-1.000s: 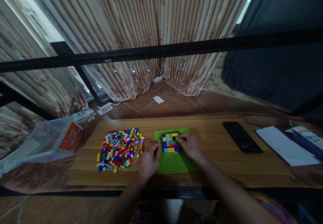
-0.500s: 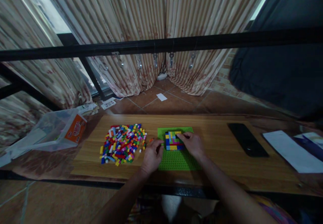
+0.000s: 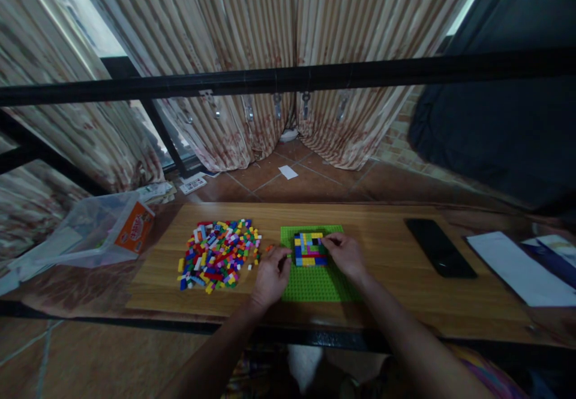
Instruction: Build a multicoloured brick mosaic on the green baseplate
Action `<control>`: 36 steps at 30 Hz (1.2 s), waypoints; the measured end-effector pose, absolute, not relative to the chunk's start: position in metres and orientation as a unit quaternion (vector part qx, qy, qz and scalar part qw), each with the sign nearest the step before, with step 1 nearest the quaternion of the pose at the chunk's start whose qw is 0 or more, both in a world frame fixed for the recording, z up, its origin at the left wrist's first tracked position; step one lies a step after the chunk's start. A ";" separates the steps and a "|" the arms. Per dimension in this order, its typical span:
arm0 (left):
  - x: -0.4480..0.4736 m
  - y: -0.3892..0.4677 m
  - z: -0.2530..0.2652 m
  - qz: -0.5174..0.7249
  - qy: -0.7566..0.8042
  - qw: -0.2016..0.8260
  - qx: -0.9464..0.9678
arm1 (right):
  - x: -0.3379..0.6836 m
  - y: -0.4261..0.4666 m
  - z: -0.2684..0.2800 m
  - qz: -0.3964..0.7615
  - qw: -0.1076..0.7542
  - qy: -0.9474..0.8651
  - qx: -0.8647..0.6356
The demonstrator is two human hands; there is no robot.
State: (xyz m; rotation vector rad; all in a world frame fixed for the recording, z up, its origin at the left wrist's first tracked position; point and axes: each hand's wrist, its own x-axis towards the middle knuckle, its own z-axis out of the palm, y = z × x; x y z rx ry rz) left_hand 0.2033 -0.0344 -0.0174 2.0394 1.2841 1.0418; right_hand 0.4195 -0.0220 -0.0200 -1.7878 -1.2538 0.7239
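A green studded baseplate (image 3: 310, 285) lies on the wooden board. Upon it sits a low square build of toy bricks (image 3: 308, 254) in blue, yellow, red and other colours, with a dark gap near its upper right. My right hand (image 3: 347, 256) is at the build's right side, thumb and fingers pinched together by its upper right corner; whatever is between them is too small to make out. Over the plate's left edge, my left hand (image 3: 272, 273) has its fingertips closed together just left of the build. What they hold, if anything, cannot be made out.
A heap of loose coloured bricks (image 3: 218, 255) spreads left of the plate on the wooden board (image 3: 387, 303). A clear plastic box (image 3: 90, 231) stands far left. To the right lie a black phone (image 3: 440, 248) and white paper (image 3: 508, 267). A black rail (image 3: 270, 81) crosses beyond.
My right hand's fingertips have drawn back slightly to the right, baring more of the build's upper right corner. My left hand has stayed nearly still.
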 end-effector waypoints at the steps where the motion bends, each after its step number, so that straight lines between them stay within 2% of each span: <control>1: 0.203 -0.035 -0.017 0.383 0.473 0.254 0.752 | 0.419 -0.022 -0.020 0.290 0.407 -0.498 -0.709; 19: 0.203 -0.034 -0.018 0.387 0.464 0.228 0.764 | 0.418 -0.016 -0.022 0.277 0.406 -0.506 -0.709; 28: 0.200 -0.034 -0.026 0.417 0.470 0.271 0.729 | 0.408 -0.031 -0.008 0.253 0.457 -0.503 -0.688; 31: 0.201 -0.035 -0.027 0.428 0.469 0.288 0.717 | 0.395 -0.042 0.001 0.244 0.472 -0.563 -0.634; 36: 0.202 -0.036 -0.026 0.442 0.446 0.305 0.716 | 0.370 -0.057 0.005 0.219 0.405 -0.706 -0.538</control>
